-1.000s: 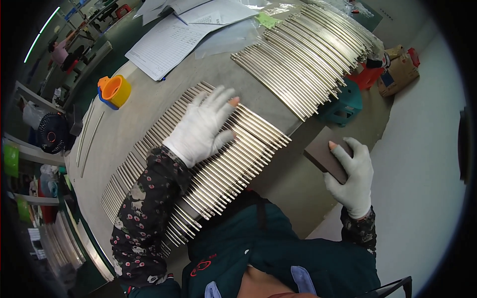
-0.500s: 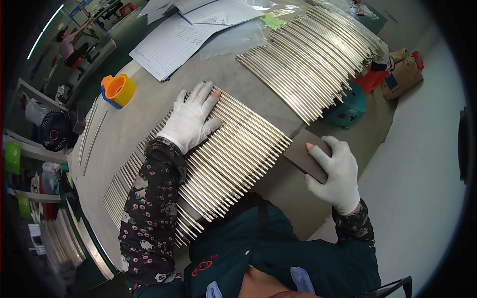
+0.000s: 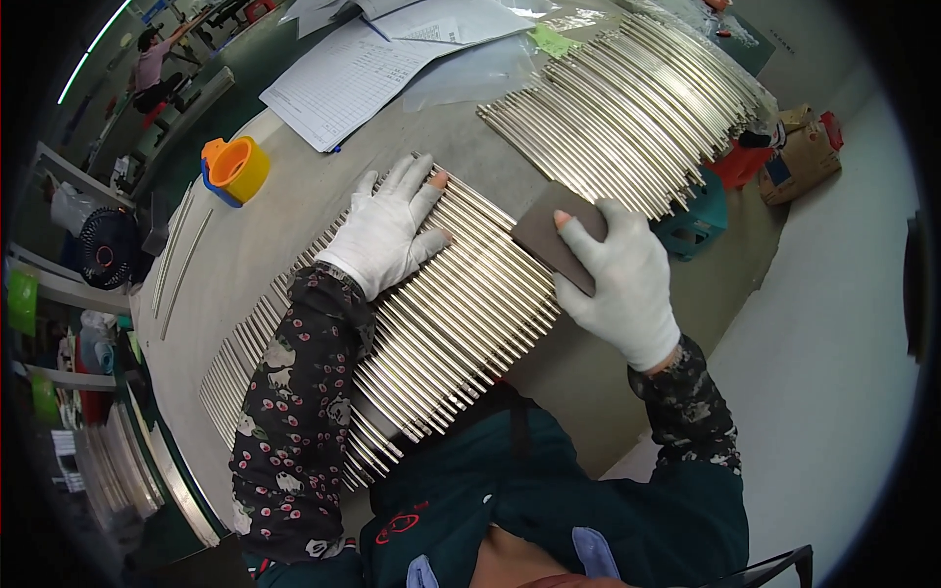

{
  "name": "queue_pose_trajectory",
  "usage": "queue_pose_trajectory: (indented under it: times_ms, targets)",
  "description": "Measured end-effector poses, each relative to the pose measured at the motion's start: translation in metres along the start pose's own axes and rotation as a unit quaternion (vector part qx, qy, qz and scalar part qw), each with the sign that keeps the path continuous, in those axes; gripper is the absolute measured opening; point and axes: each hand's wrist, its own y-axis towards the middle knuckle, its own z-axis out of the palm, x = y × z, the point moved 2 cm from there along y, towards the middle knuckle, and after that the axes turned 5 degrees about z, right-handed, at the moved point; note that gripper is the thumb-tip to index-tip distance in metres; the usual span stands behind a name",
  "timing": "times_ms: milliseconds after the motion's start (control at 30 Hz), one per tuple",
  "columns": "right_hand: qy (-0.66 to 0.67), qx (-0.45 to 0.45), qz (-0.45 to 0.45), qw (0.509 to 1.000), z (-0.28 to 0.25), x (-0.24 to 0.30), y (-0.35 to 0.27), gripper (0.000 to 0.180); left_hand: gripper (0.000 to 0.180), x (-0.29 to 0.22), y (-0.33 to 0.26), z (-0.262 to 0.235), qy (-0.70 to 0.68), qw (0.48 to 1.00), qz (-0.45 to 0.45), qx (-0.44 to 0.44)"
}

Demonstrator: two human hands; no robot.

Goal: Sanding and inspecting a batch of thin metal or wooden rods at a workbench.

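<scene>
Factory workshop, grey workbench [image 3: 265,230], rowed metal rods [image 3: 470,284], 1 co-worker [image 3: 150,67] beyond

We have a row of slender, shiny, pale-gold metal rods [image 3: 480,265] lying side by side, their near ends slightly staggered. Beside the row's outermost right-hand rod we hold a brownish-grey rectangular block [image 3: 554,227], broad face up; whether they touch, we cannot tell.

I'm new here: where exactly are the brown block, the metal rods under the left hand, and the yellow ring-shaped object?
Brown block [image 3: 542,233]: head view, on its broad flat face.
Metal rods [image 3: 470,284]: head view, mid-length, mid-row.
Yellow ring-shaped object [image 3: 252,182]: head view, on its outer side.
</scene>
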Motion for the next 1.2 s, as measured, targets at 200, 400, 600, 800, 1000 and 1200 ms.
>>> queue_pose_trajectory:
  times_ms: [200, 400, 600, 800, 1000, 1200]
  targets:
    - [0.013, 0.065, 0.009, 0.998, -0.036, -0.019, -0.017, 0.050, 0.069, 0.000, 0.002, 0.004, -0.008, 1.000, 0.003, 0.005]
    - [0.048, 0.014, 0.042, 0.998, -0.058, -0.019, -0.035, 0.053, 0.071, 0.000, -0.003, -0.002, 0.007, 0.999, -0.013, 0.042]
    - [0.040, 0.010, 0.020, 0.999, -0.035, -0.009, -0.024, 0.055, 0.070, -0.001, -0.002, 0.002, 0.003, 0.999, -0.009, 0.038]
    - [0.015, 0.027, 0.018, 0.999, -0.003, 0.011, 0.008, 0.050, 0.071, -0.002, -0.001, 0.000, 0.002, 0.999, -0.011, 0.030]
    - [-0.025, 0.127, 0.006, 0.992, -0.064, -0.010, -0.007, 0.042, 0.072, 0.001, -0.005, 0.000, 0.002, 1.000, -0.011, 0.025]
    - [-0.013, 0.172, 0.074, 0.982, -0.079, -0.018, -0.043, 0.047, 0.073, 0.000, -0.004, -0.001, 0.009, 0.999, -0.008, 0.037]
